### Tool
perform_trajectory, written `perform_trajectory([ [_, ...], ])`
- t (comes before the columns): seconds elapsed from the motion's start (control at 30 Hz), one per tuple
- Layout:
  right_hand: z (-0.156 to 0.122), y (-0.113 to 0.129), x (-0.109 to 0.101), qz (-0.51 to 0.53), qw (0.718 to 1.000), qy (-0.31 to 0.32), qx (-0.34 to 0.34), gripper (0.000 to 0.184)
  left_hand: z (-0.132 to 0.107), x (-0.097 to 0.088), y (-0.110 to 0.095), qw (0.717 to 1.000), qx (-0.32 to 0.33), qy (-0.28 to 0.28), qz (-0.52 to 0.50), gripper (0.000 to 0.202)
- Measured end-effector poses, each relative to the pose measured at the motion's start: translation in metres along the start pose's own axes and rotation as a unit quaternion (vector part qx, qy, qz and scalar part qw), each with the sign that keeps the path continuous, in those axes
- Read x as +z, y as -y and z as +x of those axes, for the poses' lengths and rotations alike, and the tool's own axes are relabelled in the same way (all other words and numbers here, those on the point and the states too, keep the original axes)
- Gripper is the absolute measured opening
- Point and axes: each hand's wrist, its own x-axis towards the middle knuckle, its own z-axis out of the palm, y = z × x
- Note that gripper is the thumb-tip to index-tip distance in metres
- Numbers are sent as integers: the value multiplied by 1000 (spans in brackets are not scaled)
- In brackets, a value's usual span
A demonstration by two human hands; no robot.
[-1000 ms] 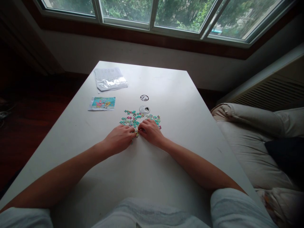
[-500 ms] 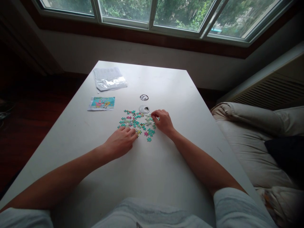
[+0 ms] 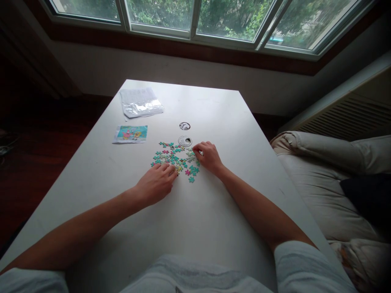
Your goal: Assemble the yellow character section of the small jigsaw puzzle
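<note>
Lying loosely clustered at the middle of the white table [image 3: 198,224], small jigsaw pieces [image 3: 173,157] are seen, mostly teal, with pink and yellow ones mixed in. The near left edge of the cluster is partly covered by the left hand [image 3: 156,183], which is held back upward with its fingers bent; whether a piece is gripped beneath them cannot be told. At the right edge, the right hand [image 3: 210,156] is held with thumb and forefinger brought narrowly together beside pale pieces; whether one is pinched there cannot be told either. Two round inserts [image 3: 185,141] are set in the tabletop just beyond the pieces. To the far left, a printed picture [image 3: 132,133] with cartoon figures is laid flat, and farther off a clear plastic packet [image 3: 142,103] is placed near the table's left edge.
</note>
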Motion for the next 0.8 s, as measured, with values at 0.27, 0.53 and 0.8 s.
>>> perform_trajectory([
  [0.27, -6, 18, -2, 4, 991, 66, -115, 13, 0, 3, 2, 1000, 5, 4, -12, 36],
  [0.53, -6, 26, 2, -26, 988, 94, -117, 12, -1, -4, 3, 1000, 14, 10, -13, 35],
  [0.8, -3, 36, -3, -24, 990, 115, -83, 8, 3, -20, 31, 998, -51, -30, -14, 29],
])
